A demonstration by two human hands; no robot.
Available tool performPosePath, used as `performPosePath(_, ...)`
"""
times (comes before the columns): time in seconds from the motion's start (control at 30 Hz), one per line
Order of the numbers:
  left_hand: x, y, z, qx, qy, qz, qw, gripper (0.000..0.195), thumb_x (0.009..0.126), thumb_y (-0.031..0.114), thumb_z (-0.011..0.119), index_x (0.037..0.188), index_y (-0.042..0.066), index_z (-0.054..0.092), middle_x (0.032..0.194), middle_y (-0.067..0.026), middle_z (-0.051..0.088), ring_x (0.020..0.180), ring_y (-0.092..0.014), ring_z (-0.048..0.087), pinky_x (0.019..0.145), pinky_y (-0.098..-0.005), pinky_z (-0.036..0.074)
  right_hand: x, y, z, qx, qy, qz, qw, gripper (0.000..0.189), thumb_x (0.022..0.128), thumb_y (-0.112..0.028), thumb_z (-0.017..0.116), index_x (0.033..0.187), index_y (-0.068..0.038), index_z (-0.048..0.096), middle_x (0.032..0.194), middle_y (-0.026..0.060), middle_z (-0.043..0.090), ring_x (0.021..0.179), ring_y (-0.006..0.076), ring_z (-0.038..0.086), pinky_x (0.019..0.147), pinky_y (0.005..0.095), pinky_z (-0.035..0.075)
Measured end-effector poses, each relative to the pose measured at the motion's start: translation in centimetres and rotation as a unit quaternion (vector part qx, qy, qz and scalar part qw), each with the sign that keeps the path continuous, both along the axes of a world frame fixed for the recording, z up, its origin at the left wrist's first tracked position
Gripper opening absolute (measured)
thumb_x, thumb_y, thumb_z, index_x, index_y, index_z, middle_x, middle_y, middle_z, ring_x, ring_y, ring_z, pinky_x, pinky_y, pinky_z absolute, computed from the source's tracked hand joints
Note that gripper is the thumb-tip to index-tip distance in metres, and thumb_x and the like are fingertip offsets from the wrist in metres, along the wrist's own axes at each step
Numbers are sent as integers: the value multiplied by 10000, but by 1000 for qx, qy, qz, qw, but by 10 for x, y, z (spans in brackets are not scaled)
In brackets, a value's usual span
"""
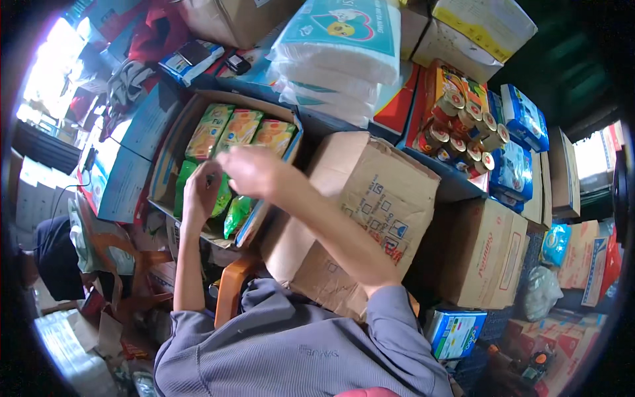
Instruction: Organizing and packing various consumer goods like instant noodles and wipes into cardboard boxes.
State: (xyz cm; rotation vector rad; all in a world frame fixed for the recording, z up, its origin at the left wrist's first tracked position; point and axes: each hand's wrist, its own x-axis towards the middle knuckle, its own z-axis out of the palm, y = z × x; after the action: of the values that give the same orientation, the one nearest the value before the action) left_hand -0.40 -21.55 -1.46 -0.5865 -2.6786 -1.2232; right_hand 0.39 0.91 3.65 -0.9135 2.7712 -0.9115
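Note:
An open cardboard box (158, 184) stands before me on the left. In its far part lie three rows of green and orange packaged goods (239, 130); green plastic packets (240, 214) lie in the near part. Over the middle of this box are both my hands, close together. My left hand (202, 186) is upright with bent fingers, at the green packets. My right hand (250, 168) is blurred and reaches across from the right, its fingers near the left hand. Whether either hand holds something is hidden. Under my right forearm sits a large brown cardboard box (367, 203) with printed checkboxes.
White plastic-wrapped packs (342, 44) are stacked beyond the boxes. Tin cans (459, 129) stand in a box at the right, beside blue packs (513, 168). Another cardboard box (488, 253) is right of me. An orange plastic chair arm (232, 290) is near my left side.

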Motion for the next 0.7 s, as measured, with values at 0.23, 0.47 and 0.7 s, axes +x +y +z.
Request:
performPosePath(0.23, 43, -35, -42, -350, -58, 55, 933, 851, 817, 89, 770, 1584, 105, 402, 1420, -201, 571, 1255, -437, 567, 1034, -511, 475, 30, -75, -105, 168, -40, 33, 984, 187, 883, -189, 712, 1041, -135, 795, 1146, 106, 698, 1114, 263, 645, 977, 510, 490)
performPosePath(0.47, 49, -21, -51, -316, -20, 109, 942, 827, 838, 121, 785, 1570, 86, 404, 1459, -220, 543, 1330, -444, 522, 1061, -521, 457, 24, -74, -121, 115, 32, -41, 992, 128, 852, -178, 711, 937, -126, 792, 1016, 99, 717, 1044, 265, 697, 875, 470, 532)
performPosePath(0.7, 62, -1, -41, -319, -3, 41, 947, 851, 807, 129, 800, 1538, 46, 373, 1463, -219, 539, 1334, -440, 525, 1047, -536, 450, 25, -81, -128, 116, 0, -63, 991, 197, 832, -121, 707, 981, -14, 780, 1072, 163, 704, 1051, 305, 687, 846, 412, 598)
